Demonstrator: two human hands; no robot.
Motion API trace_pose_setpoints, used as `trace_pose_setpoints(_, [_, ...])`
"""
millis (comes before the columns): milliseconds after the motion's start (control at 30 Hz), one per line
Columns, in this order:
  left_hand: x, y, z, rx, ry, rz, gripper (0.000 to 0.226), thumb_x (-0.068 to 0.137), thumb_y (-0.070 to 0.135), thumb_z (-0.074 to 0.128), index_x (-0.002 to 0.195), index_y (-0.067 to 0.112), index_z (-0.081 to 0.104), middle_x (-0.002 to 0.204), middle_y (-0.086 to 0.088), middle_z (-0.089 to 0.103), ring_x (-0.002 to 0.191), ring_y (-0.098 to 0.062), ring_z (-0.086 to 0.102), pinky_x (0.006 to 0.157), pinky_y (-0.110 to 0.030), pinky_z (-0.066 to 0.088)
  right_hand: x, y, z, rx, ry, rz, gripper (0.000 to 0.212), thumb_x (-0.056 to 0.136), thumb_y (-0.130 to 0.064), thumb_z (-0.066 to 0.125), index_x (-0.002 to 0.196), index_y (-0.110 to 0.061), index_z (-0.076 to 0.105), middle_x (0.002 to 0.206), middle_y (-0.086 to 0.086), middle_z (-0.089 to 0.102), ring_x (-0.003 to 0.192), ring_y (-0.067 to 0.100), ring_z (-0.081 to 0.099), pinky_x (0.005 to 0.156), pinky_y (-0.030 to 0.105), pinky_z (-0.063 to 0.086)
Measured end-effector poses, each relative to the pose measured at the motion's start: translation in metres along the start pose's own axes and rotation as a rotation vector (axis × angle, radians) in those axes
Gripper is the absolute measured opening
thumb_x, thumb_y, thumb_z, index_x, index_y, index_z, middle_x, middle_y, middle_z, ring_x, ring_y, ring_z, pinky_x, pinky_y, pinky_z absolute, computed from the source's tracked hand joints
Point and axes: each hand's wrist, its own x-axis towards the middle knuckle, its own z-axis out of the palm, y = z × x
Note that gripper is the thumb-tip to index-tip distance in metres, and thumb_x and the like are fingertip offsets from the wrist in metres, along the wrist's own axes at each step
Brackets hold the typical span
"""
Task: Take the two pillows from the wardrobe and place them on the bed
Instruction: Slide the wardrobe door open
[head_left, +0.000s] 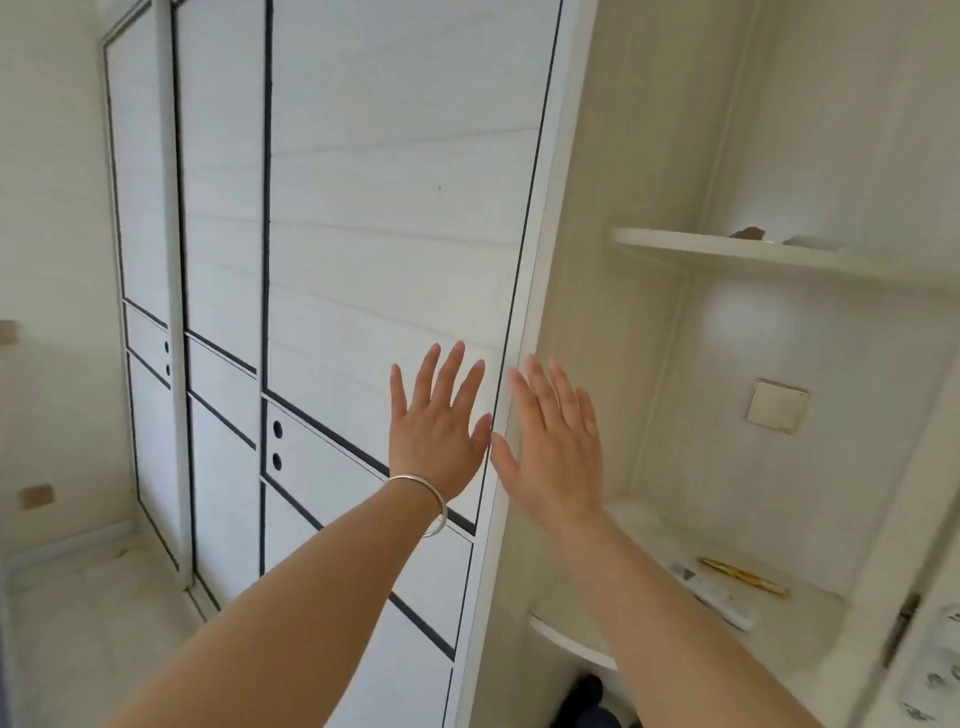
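Observation:
A tall white wardrobe (363, 218) with black-lined sliding doors fills the left and middle of the view, and its doors are closed. My left hand (439, 426), with a silver bangle on the wrist, is raised flat with fingers spread against the right-hand door near its right edge. My right hand (556, 447) is held up beside it, fingers apart, at the wardrobe's white side frame (540, 312). Both hands hold nothing. No pillows and no bed are in view.
Right of the wardrobe, open corner shelves: an upper shelf (753, 254) with small items and a lower shelf (649, 587) bearing a remote control (717, 597) and a yellow pen (743, 576). A wall switch (777, 406) sits between them. Pale floor (98, 613) lies at lower left.

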Motion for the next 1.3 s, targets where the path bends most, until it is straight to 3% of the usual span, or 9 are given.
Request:
trace_pose_setpoints(133, [0.014,0.006,0.027,0.074,-0.139,0.026,0.055,0.096,0.044,0.026,0.147,0.037,0.005,0.159,0.005,-0.003,0.144,-0.024,-0.015,0.112,-0.054,-0.011,0.015,0.006,0.018,-0.029,0.116,-0.188,0.057,0.082,-0.028,0.062,0.134,-0.012,0.048,0.145,0.007,0.043,0.135,0.028,0.036,0.109,0.050,0.026])
trace_pose_setpoints(367, [0.026,0.003,0.060,-0.054,-0.204,0.025,0.063,0.095,0.039,0.024,0.146,0.033,-0.013,0.158,0.008,-0.014,0.144,-0.020,-0.014,0.117,-0.049,-0.001,0.030,0.006,0.044,-0.027,0.154,-0.245,0.056,0.080,-0.027,0.060,0.131,-0.007,0.050,0.142,0.009,0.047,0.134,0.029,0.037,0.110,0.048,0.029])
trace_pose_setpoints(633, [0.028,-0.005,0.081,-0.219,-0.110,0.014,0.068,0.088,0.045,0.017,0.126,0.042,-0.039,0.153,0.013,-0.021,0.143,-0.010,-0.015,0.118,-0.042,-0.001,0.043,-0.006,0.059,-0.175,0.065,-0.177,0.058,0.085,-0.030,0.045,0.138,-0.006,0.041,0.147,0.013,0.038,0.138,0.027,0.029,0.115,0.041,0.010])
trace_pose_setpoints(833, [0.034,-0.017,0.098,-0.187,-0.037,-0.010,0.070,0.084,0.053,0.018,0.140,0.035,-0.019,0.149,0.015,-0.016,0.143,-0.006,-0.008,0.115,-0.037,-0.002,0.052,-0.028,0.066,-0.247,0.002,-0.169,0.057,0.088,-0.031,0.029,0.140,-0.009,0.035,0.152,0.012,0.028,0.142,0.026,0.021,0.115,0.041,0.019])
trace_pose_setpoints(967, [0.038,-0.025,0.099,-0.238,-0.029,-0.022,0.076,0.087,0.051,0.030,0.134,0.047,-0.029,0.152,0.020,-0.008,0.144,-0.007,0.001,0.116,-0.038,0.004,0.065,-0.036,0.067,0.065,-0.054,-0.058,0.061,0.090,-0.023,0.030,0.147,-0.008,0.013,0.157,0.010,-0.002,0.142,0.021,-0.012,0.118,0.038,0.006])
trace_pose_setpoints(1033, [0.041,-0.035,0.097,-0.219,-0.039,-0.017,0.077,0.087,0.051,0.034,0.134,0.048,-0.027,0.157,0.016,0.004,0.144,-0.008,0.004,0.116,-0.037,0.003,0.070,-0.046,0.070,0.255,-0.076,0.042,0.064,0.092,-0.019,0.031,0.147,-0.010,0.000,0.155,0.004,-0.017,0.140,0.014,-0.021,0.118,0.038,0.006])
trace_pose_setpoints(1133, [0.048,-0.050,0.091,-0.089,-0.060,0.022,0.075,0.084,0.055,0.031,0.144,0.039,-0.010,0.158,0.010,0.008,0.145,-0.012,0.003,0.116,-0.038,0.001,0.073,-0.063,0.076,0.477,-0.040,0.189,0.069,0.095,-0.021,0.035,0.147,-0.016,-0.010,0.154,0.000,-0.025,0.140,0.011,-0.023,0.118,0.036,0.011])
trace_pose_setpoints(1300, [0.054,-0.061,0.086,-0.104,-0.096,-0.015,0.075,0.091,0.048,0.046,0.148,0.032,-0.001,0.159,0.005,0.003,0.145,-0.013,0.003,0.118,-0.038,0.005,0.087,-0.071,0.093,0.755,-0.105,0.405,0.073,0.096,-0.030,0.041,0.147,-0.017,-0.010,0.158,0.003,-0.014,0.145,0.017,-0.006,0.116,0.031,0.015])
